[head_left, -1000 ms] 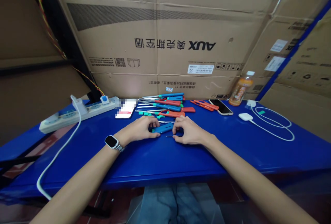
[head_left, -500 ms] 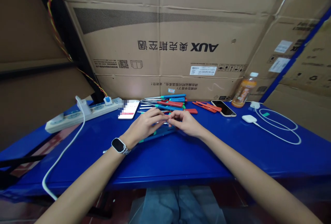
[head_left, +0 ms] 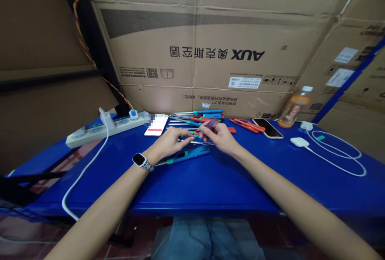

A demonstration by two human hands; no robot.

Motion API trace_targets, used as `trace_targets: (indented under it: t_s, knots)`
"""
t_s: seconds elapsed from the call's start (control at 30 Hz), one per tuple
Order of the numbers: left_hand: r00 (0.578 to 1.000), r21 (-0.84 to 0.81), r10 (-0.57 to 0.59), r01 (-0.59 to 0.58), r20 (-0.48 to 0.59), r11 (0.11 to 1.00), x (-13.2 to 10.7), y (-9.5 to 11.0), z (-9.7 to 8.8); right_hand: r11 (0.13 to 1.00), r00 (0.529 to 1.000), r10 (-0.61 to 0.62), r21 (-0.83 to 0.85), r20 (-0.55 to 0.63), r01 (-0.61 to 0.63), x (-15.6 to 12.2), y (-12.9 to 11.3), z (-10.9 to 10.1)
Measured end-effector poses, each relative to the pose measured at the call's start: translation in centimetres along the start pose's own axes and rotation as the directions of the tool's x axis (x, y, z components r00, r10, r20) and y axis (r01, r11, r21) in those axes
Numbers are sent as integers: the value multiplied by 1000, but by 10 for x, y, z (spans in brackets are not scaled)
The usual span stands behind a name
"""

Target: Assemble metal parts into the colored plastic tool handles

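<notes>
My right hand (head_left: 221, 138) is closed, thumb and fingers pinched on a small purple translucent piece (head_left: 212, 123) that sticks up above the fingertips. To its left, my left hand (head_left: 171, 142) holds its thumb and forefinger apart, with nothing visible between them. Beneath the fingertips lies a thin shiny metal rod (head_left: 201, 143), partly covered. Closer to me rests a blue long-necked lighter (head_left: 194, 153) with green parts, its metal tube running under my left wrist. Behind both hands is a pile of similar blue lighters (head_left: 212, 111) and red lighters (head_left: 198, 119), partly hidden.
A lit phone (head_left: 158, 125) and a power strip (head_left: 90, 134) are on the left of the blue table (head_left: 192, 188). Orange-red handle parts (head_left: 248, 125), a dark phone (head_left: 268, 128), a drink bottle (head_left: 294, 107) and a white charger (head_left: 299, 142) with cable are right. Cardboard (head_left: 150, 31) stands behind.
My hands have drawn apart from each other. The purple piece now shows in my right hand, and the blue lighter below is less covered. The whole view has shifted slightly.
</notes>
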State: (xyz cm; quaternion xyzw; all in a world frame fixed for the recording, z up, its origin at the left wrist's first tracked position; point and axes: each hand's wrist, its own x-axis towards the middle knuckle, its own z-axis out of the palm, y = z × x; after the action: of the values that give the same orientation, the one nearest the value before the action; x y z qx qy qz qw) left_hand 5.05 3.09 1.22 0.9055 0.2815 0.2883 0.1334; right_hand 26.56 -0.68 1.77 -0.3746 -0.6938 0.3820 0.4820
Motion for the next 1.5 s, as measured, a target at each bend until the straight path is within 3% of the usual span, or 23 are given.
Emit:
trace_targets:
  t_s: [0.13, 0.27, 0.47, 0.63, 0.73, 0.83, 0.97, 1.23, 1.5]
  knots:
    - [982, -55, -125, 133, 139, 990, -4, -5, -4, 921, 998, -63, -385, 20, 66, 12, 4, 9]
    - [953, -79, -179, 203, 245, 976, -7, -8, -5, 850, 994, -78, -516, 79, 107, 16, 10, 10]
    - [935, -2, -180, 189, 305, 982, -6, -3, 1, 853, 994, -84, -510, 74, 110, 15, 17, 10]
    - [926, -20, -160, 177, 341, 984, -7, -4, 0, 958, 998, -11, -288, -61, -7, 12, 17, 2]
    - [947, -74, -144, 172, 287, 982, -6, -2, -1, 997, 992, 34, -68, -123, -42, 8, 17, -5]
    - [987, -101, -124, 135, 106, 986, -2, 5, 3, 993, 981, 86, 96, -171, -71, 2, 16, -10]
    - [984, -190, -179, 180, 23, 965, 3, 13, 12, 977, 973, 115, 198, -199, -75, -3, 14, -10]
    - [978, -258, -195, 208, 76, 943, 4, 12, 19, 985, 980, 84, 165, -181, -53, -7, 12, -4]
    - [982, -153, -191, 190, 13, 970, 4, 12, 22, 995, 971, -96, -51, -219, 87, -14, 5, 5]
